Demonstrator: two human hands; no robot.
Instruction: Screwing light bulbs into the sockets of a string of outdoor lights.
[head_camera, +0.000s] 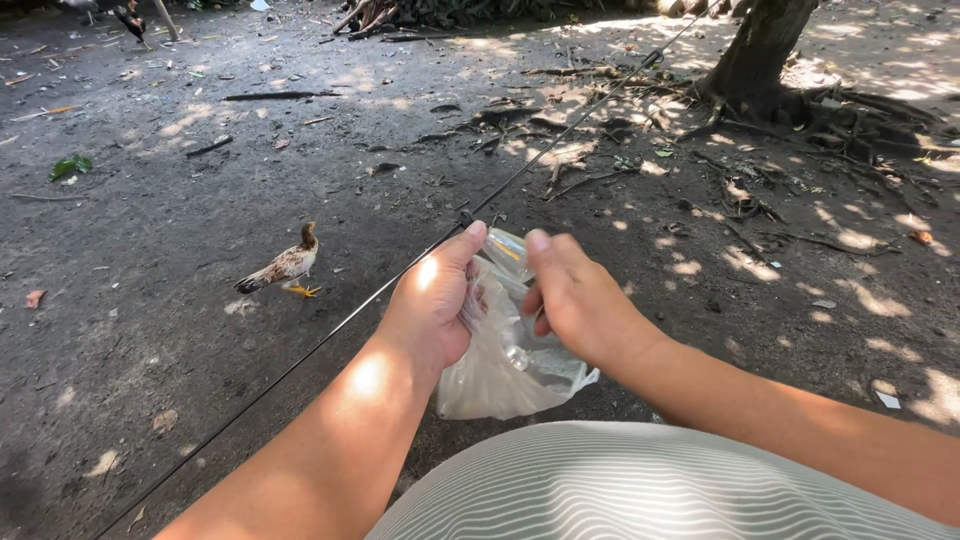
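Outdoors, both hands grasp a clear plastic bag (505, 365) at its mouth: left hand (432, 305) and right hand (575, 300) have their fingers pinched on it, above dirt ground (150, 300), a small chicken (285, 265) nearby, beside a thin taut line (330, 330)

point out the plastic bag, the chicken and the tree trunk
plastic bag (500, 385): head view, on the lower bulge of the clear bag under both hands
chicken (285, 267): head view, on its brown body
tree trunk (757, 50): head view, on the dark bark above the roots
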